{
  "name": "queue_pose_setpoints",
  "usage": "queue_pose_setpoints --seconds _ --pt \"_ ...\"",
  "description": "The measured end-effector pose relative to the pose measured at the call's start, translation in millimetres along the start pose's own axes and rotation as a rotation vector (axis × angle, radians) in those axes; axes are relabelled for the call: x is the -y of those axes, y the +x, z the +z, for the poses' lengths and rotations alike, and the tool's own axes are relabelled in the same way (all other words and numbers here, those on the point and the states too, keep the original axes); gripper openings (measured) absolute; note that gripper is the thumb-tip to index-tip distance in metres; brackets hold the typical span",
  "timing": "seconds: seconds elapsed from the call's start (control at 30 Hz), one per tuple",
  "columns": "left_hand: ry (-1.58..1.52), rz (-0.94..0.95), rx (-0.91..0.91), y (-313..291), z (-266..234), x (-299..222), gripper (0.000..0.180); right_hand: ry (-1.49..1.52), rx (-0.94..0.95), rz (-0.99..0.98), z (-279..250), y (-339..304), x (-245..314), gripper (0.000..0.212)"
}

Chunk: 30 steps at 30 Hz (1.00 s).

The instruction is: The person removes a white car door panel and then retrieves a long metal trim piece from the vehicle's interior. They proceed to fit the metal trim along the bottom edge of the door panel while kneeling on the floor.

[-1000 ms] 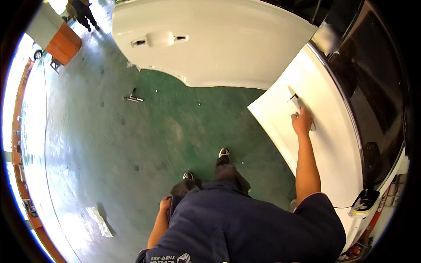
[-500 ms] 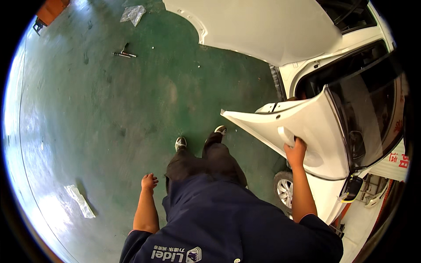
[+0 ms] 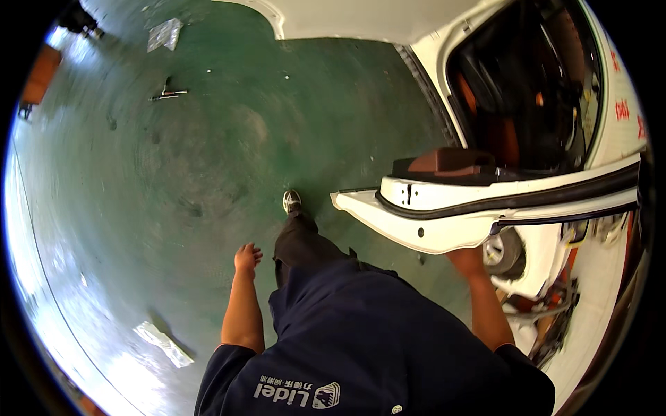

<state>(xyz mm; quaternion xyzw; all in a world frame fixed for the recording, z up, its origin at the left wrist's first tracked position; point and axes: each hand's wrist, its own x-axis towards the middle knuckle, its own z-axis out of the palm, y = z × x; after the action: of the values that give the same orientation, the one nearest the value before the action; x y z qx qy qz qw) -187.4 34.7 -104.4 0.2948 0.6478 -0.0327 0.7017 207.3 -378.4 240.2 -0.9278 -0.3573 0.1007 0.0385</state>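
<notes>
The white car door (image 3: 444,239) stands swung out from the car on my right, and its inner side with a brown armrest (image 3: 451,161) shows. My right hand (image 3: 466,260) is against the outer face of this door, at its near lower edge. The door hides the fingers and the handle, and the hand is slightly blurred. On the left, my left hand (image 3: 248,256) hangs beside my thigh, holding nothing, its fingers loosely bent and apart.
Beyond the doorway lies the dark car interior (image 3: 513,83). Another white body panel (image 3: 361,17) juts out at the top. On the green floor (image 3: 194,159) lie a metal tool (image 3: 168,93), a clear plastic sheet (image 3: 164,35) and a pale wrapper (image 3: 163,343). A wheel (image 3: 503,253) shows behind the door.
The door has swung open wider, uncovering the interior. My right hand was on its outer handle and has moved with it, now partly hidden. My body has shifted; the left hand still hangs free.
</notes>
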Motion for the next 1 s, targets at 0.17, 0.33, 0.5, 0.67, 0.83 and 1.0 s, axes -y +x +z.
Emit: queue_pose_setpoints --seconds 0.17,0.33,0.5,0.67,0.83,1.0 --pt "0.152 0.131 0.11 -18 18 -37 0.033 0.703 -0.114 0.225 31 -79 -14 0.047" --pt "0.303 0.153 0.084 -29 -14 -9 0.033 -0.111 -0.253 0.005 16 -47 11 0.045" --pt "0.428 0.191 0.156 -86 -52 41 0.03 -0.079 -0.389 0.079 17 0 32 0.034" --pt "0.752 0.146 0.073 -126 -101 106 0.04 -0.067 -0.433 0.123 23 -6 27 0.032" --pt "1.95 0.334 0.312 -122 -202 156 0.04 0.041 -0.536 0.049 20 -27 33 0.031" --pt "2.058 0.358 0.381 -160 -198 124 0.039 0.033 -0.492 0.096 26 -22 23 0.029"
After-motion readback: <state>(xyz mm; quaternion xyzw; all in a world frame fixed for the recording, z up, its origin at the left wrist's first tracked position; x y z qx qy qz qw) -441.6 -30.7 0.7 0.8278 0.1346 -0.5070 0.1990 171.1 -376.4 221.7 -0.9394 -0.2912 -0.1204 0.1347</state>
